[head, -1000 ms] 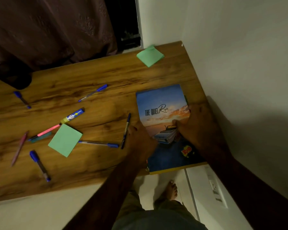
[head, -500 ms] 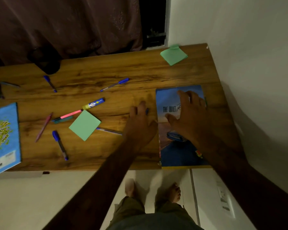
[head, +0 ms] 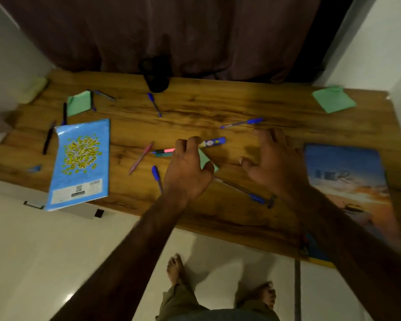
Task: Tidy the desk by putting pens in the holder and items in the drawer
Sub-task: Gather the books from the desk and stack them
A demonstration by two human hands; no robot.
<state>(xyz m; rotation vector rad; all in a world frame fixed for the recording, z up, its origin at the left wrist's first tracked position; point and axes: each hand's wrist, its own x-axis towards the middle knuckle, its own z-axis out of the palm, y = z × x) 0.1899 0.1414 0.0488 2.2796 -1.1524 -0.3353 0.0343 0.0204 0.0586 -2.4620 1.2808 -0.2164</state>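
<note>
My left hand (head: 188,167) hovers low over the middle of the wooden desk (head: 218,105). Its bent fingers rest at a pink pen (head: 166,150) and a blue-and-yellow marker (head: 212,142), and the thumb stands apart. It covers most of a green sticky note (head: 207,162). My right hand (head: 273,163) is spread open and empty, just left of the sunset-cover book (head: 347,188). A black pen holder (head: 156,77) stands at the desk's back edge. Several pens lie scattered: blue ones (head: 242,122), (head: 154,104), (head: 156,177), a maroon pen (head: 141,157).
A light blue notebook (head: 81,158) overhangs the front edge at the left. Green sticky notes lie at the back right (head: 333,99) and back left (head: 79,103), with dark pens (head: 47,140) nearby. A white drawer front with a black handle (head: 34,205) sits under the desk. Walls flank both ends.
Both hands have come off the sunset-cover book and moved left. My left hand now sits over the green note and marker. The view has swung left, showing the holder and blue notebook.
</note>
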